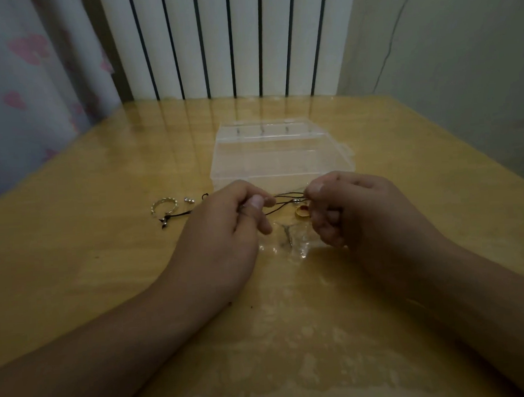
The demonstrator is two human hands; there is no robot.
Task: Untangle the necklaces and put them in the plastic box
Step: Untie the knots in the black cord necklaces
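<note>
Head view shows both hands working just above a glossy yellow wooden worktop [75, 271]. The left hand [225, 225] pinches a bundle of thin dark cord necklaces [288, 198] between thumb and forefinger, and the right hand [347, 208] pinches the same cords at their other end, so the strands stretch in a short span between the two hands. A small silvery bead seems to sit on one strand near the right hand, though it is too small to be sure.

Left of the left hand, a silver twisted ring-shaped piece [164, 206] lies on the worktop, with a loose dark cord end and small dark pendant [165, 224] just near of it. A small gold ring [302, 211] lies between the hands, near the right one. A crumpled clear plastic bag [288, 242] lies nearer still.

Just beyond the hands stands the clear rectangular plastic box [279, 154], lid open toward the far side. Nothing shows inside it, as far as its transparent walls allow a reading.

By my judgement the task is at an early stage: the cords look not yet separated, and nothing has yet gone into the box.
</note>
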